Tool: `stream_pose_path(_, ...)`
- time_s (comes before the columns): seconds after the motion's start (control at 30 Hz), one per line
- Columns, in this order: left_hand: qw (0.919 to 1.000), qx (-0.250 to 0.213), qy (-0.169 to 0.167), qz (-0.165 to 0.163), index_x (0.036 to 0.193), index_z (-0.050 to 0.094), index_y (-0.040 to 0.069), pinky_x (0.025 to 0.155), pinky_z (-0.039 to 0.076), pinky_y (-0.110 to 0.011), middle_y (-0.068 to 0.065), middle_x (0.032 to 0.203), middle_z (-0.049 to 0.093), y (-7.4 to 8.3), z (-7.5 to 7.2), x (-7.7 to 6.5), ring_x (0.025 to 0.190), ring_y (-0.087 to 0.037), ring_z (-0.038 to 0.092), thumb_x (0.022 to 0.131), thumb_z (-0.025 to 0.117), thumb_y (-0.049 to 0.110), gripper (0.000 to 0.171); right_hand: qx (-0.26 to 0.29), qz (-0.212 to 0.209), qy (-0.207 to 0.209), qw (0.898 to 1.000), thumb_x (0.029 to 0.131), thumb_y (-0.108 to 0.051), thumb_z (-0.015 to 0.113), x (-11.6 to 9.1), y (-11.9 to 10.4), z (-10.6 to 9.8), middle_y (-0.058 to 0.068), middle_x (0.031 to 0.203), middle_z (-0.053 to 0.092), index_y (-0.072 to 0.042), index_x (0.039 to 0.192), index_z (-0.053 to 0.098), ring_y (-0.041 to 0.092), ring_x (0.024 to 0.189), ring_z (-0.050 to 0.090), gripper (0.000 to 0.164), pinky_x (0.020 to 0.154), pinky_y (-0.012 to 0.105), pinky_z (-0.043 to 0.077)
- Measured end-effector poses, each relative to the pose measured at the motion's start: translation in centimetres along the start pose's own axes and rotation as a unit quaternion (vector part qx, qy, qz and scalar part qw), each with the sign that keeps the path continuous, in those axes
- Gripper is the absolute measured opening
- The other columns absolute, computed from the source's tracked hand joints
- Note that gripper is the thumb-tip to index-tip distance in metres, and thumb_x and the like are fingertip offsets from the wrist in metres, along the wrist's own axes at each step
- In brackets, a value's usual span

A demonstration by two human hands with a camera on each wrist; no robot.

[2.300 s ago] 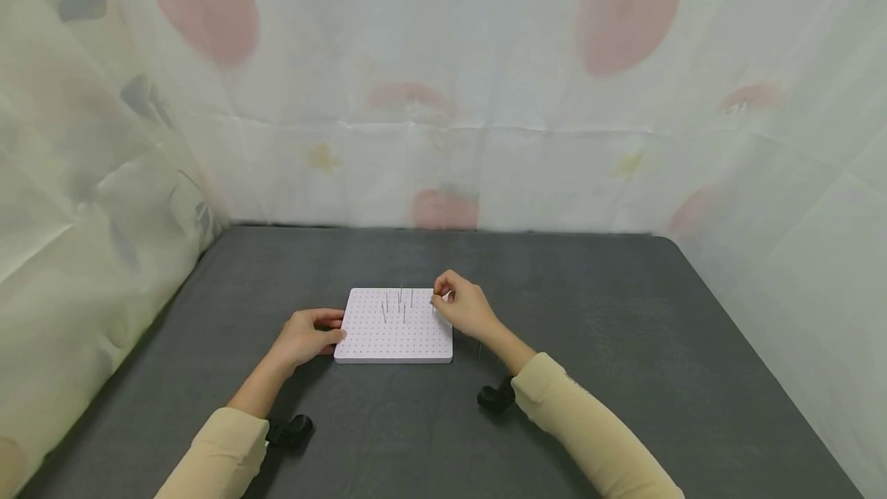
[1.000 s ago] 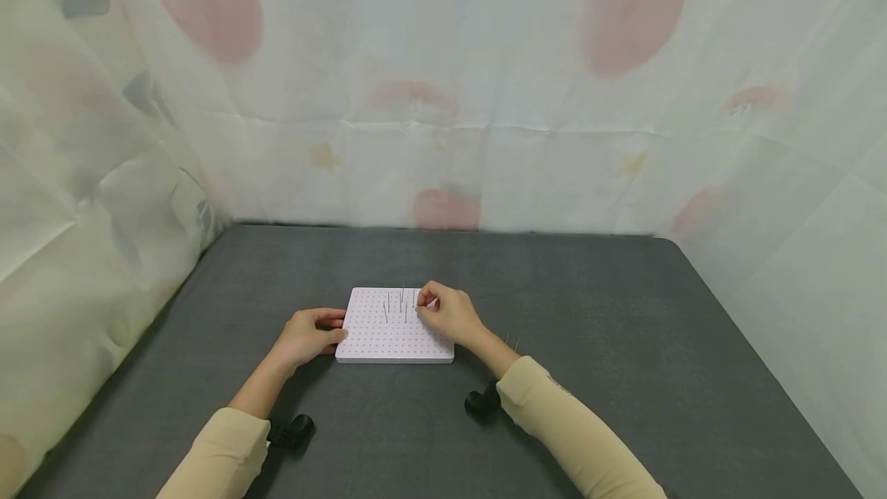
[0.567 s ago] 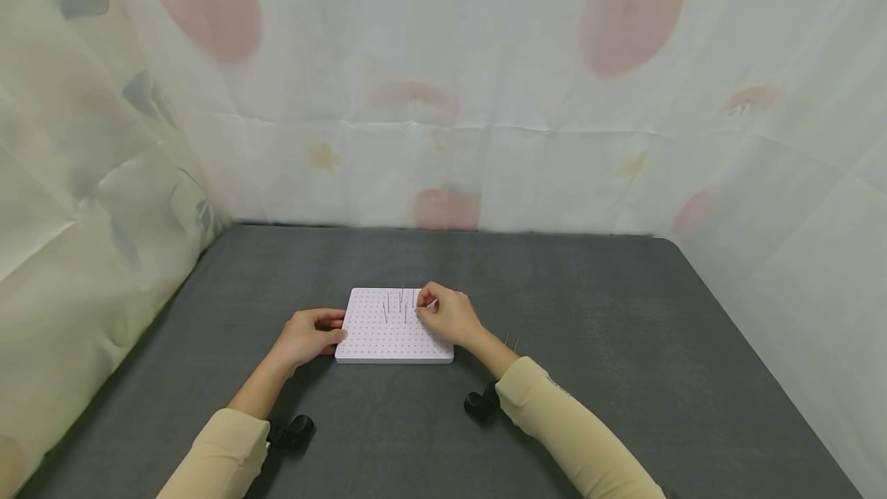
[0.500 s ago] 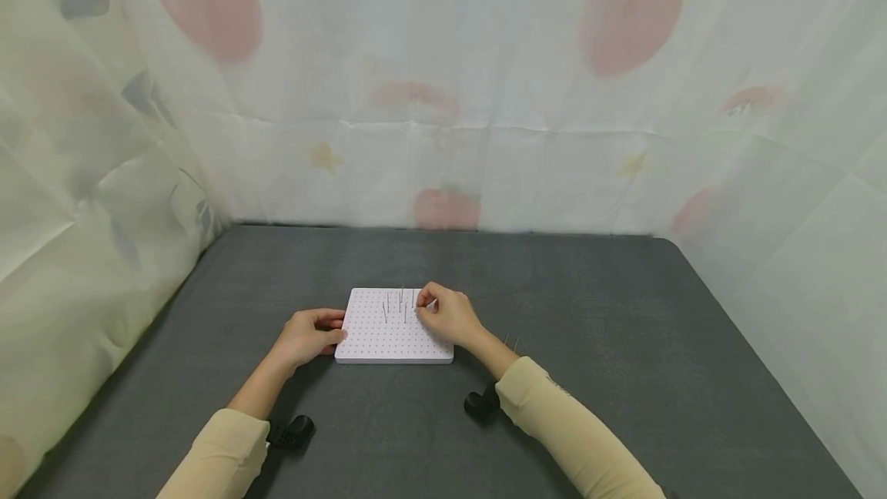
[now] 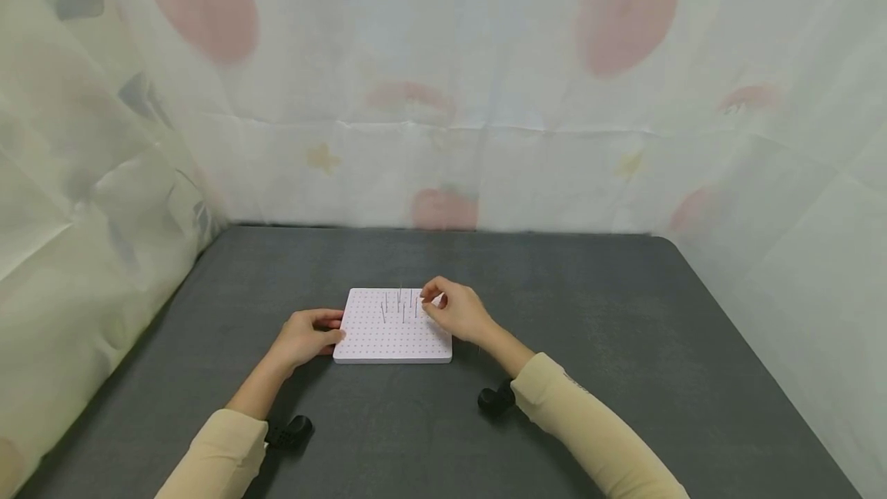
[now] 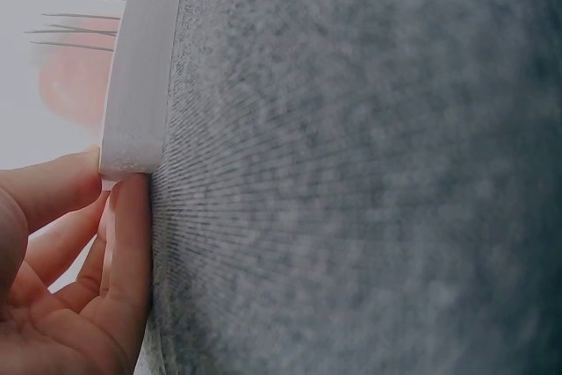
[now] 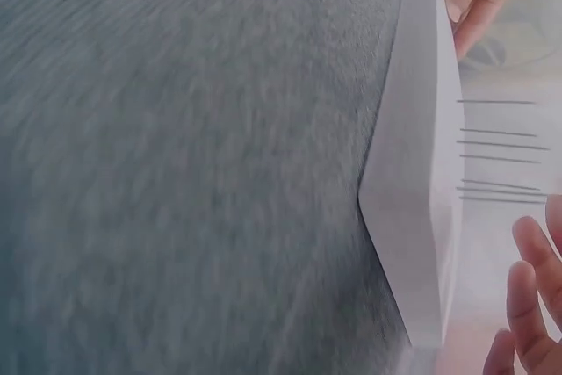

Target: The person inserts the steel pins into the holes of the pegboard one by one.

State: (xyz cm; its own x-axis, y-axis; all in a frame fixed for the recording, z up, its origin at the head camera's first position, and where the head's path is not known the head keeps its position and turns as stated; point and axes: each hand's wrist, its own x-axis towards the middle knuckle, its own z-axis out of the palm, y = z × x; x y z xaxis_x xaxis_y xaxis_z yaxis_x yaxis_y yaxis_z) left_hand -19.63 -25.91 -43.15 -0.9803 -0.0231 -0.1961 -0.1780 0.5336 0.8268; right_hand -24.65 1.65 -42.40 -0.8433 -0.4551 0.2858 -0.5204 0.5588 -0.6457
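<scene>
A white board (image 5: 381,341) with rows of small holes lies flat on the dark table. Thin metal pins (image 7: 497,102), several of them, stand in it towards the far side; one leans a little. My left hand (image 5: 299,339) holds the board's left edge, thumb at the top edge and fingers against the side. Over the board's right part hovers my right hand (image 5: 460,313), thumb and index finger apart, just right of the nearest pin (image 5: 416,308). In the right wrist view, its fingertips (image 7: 522,278) are spread and hold nothing.
The dark grey table (image 5: 589,314) reaches back to a pale printed curtain (image 5: 513,98), with more curtain on both sides. Black devices (image 5: 296,431) are strapped at both wrists. My right forearm covers some of the table right of the board.
My right hand has let go of a pin, which now stands in the board, and has drawn slightly up and right with its fingers parting. The left hand has kept its place.
</scene>
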Motion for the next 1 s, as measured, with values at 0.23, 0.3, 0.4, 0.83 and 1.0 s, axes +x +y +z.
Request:
stream_pose_path(0.23,1.0000,-0.005,-0.004,-0.004,0.124,0.053,-0.003,0.068,0.056,-0.031,-0.017,0.109,0.058,0.1,-0.1,0.0,0.085,-0.016,0.062,0.083,0.065,0.006,0.044,0.005,-0.009,-0.023,1.000,0.087,-0.015,0.062,-0.7,0.6,-1.7,-0.006,0.092,0.064,-0.012,0.101,0.062,0.011,0.074,0.055,0.015,0.057,0.020,0.044)
stream_pose_path(0.3,0.9999,-0.007,-0.005,-0.006,0.124,0.053,-0.003,0.068,0.056,-0.031,-0.017,0.110,0.058,0.1,-0.1,0.0,0.085,-0.016,0.062,0.083,0.065,0.006,0.044,0.005,-0.010,-0.032,0.999,0.088,-0.016,0.061,-1.0,0.9,-2.2,-0.007,0.093,0.063,-0.012,0.103,0.061,0.011,0.076,0.055,0.015,0.058,0.021,0.044)
stream_pose_path(0.4,0.9999,-0.007,-0.007,-0.008,0.125,0.053,-0.003,0.068,0.056,-0.031,-0.017,0.110,0.058,0.1,-0.1,0.1,0.085,-0.016,0.062,0.083,0.065,0.006,0.044,0.006,-0.009,-0.044,0.999,0.088,-0.016,0.060,-1.4,1.4,-2.9,-0.007,0.095,0.062,-0.012,0.104,0.061,0.010,0.079,0.055,0.017,0.061,0.021,0.046)
stream_pose_path(0.83,0.9998,-0.016,-0.010,-0.007,0.124,0.053,-0.005,0.067,0.056,-0.031,-0.018,0.109,0.057,0.0,-0.1,0.0,0.081,-0.016,0.062,0.083,0.065,0.005,0.043,0.012,-0.018,-0.072,0.997,0.089,-0.016,0.061,-3.6,3.9,-5.3,-0.003,0.101,0.063,-0.009,0.107,0.061,0.010,0.084,0.057,0.020,0.070,0.025,0.049)
stream_pose_path(1.0,0.9999,-0.012,-0.010,-0.007,0.124,0.053,-0.004,0.068,0.056,-0.031,-0.018,0.110,0.057,0.0,-0.1,0.0,0.082,-0.016,0.062,0.083,0.065,0.005,0.044,0.009,-0.022,-0.088,0.996,0.089,-0.017,0.062,-4.5,5.0,-6.2,-0.002,0.102,0.063,-0.009,0.107,0.061,0.010,0.086,0.056,0.020,0.070,0.025,0.049)
